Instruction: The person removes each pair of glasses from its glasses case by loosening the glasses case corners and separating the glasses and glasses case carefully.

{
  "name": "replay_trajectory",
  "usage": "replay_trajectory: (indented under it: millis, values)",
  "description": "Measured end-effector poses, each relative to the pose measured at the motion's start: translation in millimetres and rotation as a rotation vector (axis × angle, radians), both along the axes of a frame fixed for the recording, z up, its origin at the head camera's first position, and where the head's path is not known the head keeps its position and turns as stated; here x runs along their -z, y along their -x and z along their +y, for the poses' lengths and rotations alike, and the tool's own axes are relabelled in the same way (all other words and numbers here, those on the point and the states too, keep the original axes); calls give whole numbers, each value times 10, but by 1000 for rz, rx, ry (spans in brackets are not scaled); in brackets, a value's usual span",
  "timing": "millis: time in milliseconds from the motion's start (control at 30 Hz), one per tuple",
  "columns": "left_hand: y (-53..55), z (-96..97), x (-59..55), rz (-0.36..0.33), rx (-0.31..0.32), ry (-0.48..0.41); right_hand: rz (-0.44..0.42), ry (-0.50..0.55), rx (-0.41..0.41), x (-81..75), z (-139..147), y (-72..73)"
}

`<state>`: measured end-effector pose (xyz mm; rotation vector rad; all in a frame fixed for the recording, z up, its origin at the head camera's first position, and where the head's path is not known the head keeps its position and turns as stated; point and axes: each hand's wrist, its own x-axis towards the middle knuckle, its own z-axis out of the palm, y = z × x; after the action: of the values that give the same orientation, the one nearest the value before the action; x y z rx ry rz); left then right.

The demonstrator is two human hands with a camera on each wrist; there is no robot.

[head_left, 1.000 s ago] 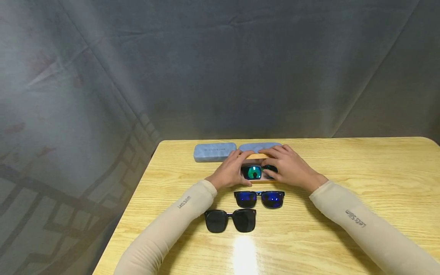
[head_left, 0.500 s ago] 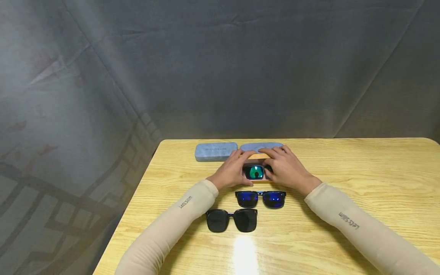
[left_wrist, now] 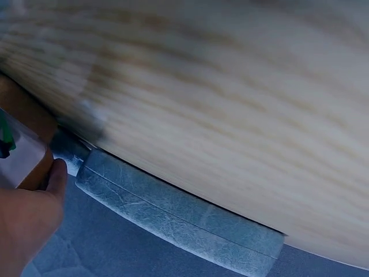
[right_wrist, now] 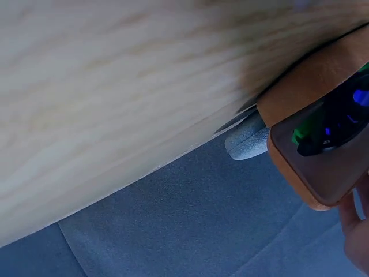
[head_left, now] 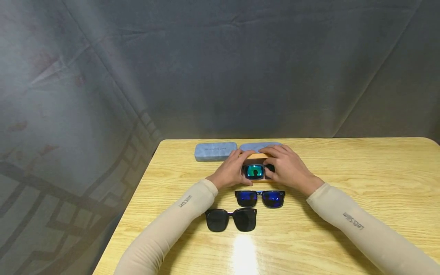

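Observation:
An orange-brown glasses case (head_left: 256, 156) stands with its lid raised near the table's far edge. Inside lie sunglasses (head_left: 254, 172) with green mirrored lenses. My left hand (head_left: 231, 170) grips the case's left end, thumb at the front rim and fingers up at the lid. At the right end, my right hand (head_left: 288, 166) holds the lid's edge with its upper fingers, its thumb side close to the right lens and partly covering it. In the right wrist view, fingers (right_wrist: 351, 216) touch the lid's edge, and the sunglasses (right_wrist: 340, 121) show dark frames inside.
Two blue-grey glasses cases, a left one (head_left: 215, 152) and a right one (head_left: 259, 146), lie behind the brown case. Nearer the body lie blue-lensed sunglasses (head_left: 260, 199) and black sunglasses (head_left: 231, 220) on the wooden table (head_left: 371, 172). Grey cloth (head_left: 220, 76) hangs behind.
My right hand has shifted slightly left, and its fingers on the lid lie a bit differently. The left hand keeps its grip on the case.

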<state>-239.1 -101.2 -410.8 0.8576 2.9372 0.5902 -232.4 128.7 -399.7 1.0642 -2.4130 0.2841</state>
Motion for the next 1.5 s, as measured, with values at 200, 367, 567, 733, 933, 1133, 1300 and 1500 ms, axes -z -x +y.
replay_trajectory:
  millis: [200, 367, 567, 733, 933, 1133, 1300, 1500]
  values:
    - [-5, 1, 8, 4, 4, 0, 36, 56, -19, -11, 35, -56]
    - [-10, -2, 11, 8, -2, -3, 79, 92, -21, -14, 70, -89]
    - [-9, -2, 2, -3, -10, -15, 121, 123, -18, -41, 116, -140]
    - [-10, -10, 2, -19, -18, -18, 156, 129, -5, -75, 153, -206]
    - [-15, -9, -6, -32, -22, -17, 179, 123, 2, -93, 200, -284]
    - [-7, -3, 1, -29, -19, -12, 182, 96, 16, -117, 252, -366]
    - [-6, 2, 13, -28, -25, -9, 182, 85, 7, -140, 276, -428]
    - [-9, 15, 12, -23, -20, -7, 185, 85, -4, -160, 305, -516]
